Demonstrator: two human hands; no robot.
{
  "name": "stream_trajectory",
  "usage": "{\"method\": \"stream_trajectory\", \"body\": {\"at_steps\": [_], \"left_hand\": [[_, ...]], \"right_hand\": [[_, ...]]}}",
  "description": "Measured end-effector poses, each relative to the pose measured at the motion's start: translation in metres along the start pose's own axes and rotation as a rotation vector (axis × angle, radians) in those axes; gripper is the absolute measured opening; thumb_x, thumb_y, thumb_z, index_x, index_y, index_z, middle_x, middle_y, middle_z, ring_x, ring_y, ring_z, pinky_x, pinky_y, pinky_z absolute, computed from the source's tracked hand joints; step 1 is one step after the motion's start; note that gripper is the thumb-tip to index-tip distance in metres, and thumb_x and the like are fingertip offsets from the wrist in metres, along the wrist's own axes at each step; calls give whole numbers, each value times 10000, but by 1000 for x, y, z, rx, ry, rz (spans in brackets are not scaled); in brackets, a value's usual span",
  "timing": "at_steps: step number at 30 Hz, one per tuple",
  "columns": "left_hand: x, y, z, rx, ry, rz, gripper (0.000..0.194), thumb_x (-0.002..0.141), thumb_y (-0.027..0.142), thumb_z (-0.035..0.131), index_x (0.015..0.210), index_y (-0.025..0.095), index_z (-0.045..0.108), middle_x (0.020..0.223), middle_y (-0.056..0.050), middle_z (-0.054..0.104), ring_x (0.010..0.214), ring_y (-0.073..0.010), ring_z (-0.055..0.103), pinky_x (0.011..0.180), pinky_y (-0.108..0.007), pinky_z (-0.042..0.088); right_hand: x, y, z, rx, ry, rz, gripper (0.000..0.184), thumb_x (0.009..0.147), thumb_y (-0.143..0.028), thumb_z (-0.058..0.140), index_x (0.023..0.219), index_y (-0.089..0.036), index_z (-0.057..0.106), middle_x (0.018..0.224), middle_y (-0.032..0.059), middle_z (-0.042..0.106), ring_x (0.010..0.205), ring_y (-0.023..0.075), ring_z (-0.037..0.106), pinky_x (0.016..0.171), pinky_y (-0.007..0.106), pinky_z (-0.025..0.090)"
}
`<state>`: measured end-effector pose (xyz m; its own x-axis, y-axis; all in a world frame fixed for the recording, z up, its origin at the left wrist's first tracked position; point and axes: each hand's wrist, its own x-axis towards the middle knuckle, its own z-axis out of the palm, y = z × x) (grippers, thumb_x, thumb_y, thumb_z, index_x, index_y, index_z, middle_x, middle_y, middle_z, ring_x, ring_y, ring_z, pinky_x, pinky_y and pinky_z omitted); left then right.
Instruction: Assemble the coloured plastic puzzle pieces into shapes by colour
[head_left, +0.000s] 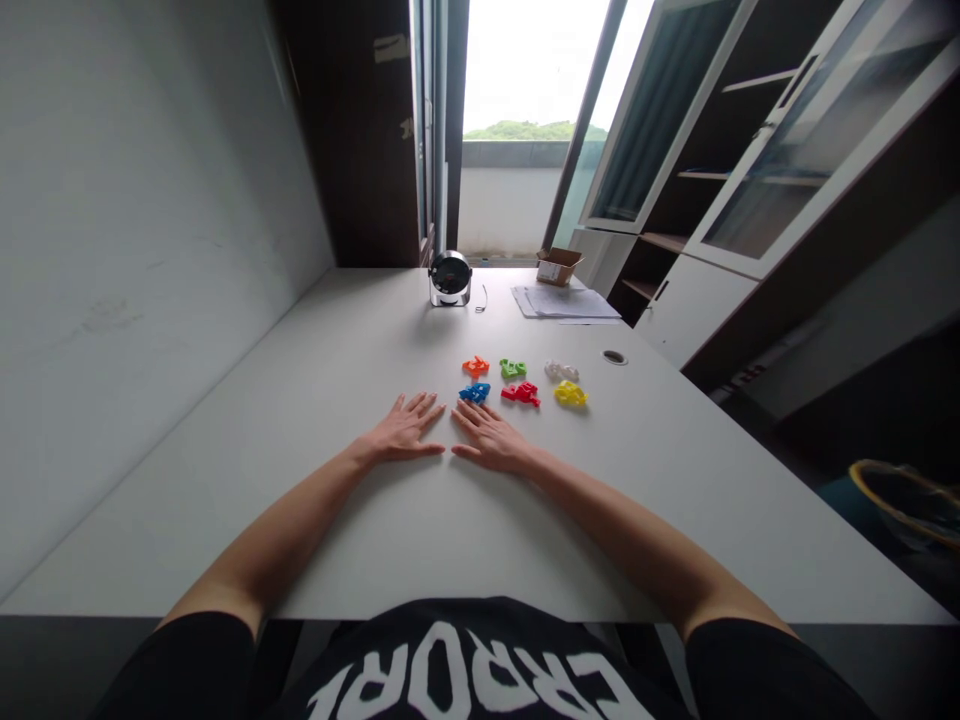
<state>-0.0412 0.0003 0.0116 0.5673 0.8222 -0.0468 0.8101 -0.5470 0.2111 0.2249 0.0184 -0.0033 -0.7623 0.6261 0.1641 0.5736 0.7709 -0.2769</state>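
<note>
My left hand (409, 428) lies flat on the white table (360, 560), fingers spread and holding nothing. Beside it, my right hand (489, 436) also rests palm down with its fingers apart, its fingertips at the near edge of a blue plastic piece (475, 393); whether they touch I cannot tell. Small plastic pieces lie in two rows beyond my right hand. The near row continues with a red piece (521, 393) and a yellow piece (571, 393). Behind are an orange piece (475, 367), a green piece (513, 368) and a white piece (561, 370). Their exact kind is too small to tell.
Toward the back stands a round black device (451, 274) on a metal bracket, with a small thin item (481, 300) nearby. Papers (566, 302) and an open cardboard box (559, 266) sit at the back right. A cable hole (614, 357) pierces the table. A wall (150, 250) borders the left.
</note>
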Motion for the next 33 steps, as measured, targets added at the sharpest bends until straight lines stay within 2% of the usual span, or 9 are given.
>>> {"method": "stream_trajectory", "body": {"at_steps": [8,33], "left_hand": [[1,2,-2,76,-46,-28,941,842,836,328,1602,322,118,1675,-59,17,1546,-319,41,1224,-554,16],[1,2,-1,90,3,-28,894,855,820,335,1590,332,194,1672,-63,104,1538,-322,107,1222,-562,64]], "right_hand": [[-1,-8,-13,-56,-118,-2,903,935,-773,230,1608,-177,151,1650,87,73,1537,276,66,1263,445,38],[0,-11,-15,-58,-78,24,831,950,-728,323,1593,-209,244,1642,88,180,1524,281,170,1257,446,107]]}}
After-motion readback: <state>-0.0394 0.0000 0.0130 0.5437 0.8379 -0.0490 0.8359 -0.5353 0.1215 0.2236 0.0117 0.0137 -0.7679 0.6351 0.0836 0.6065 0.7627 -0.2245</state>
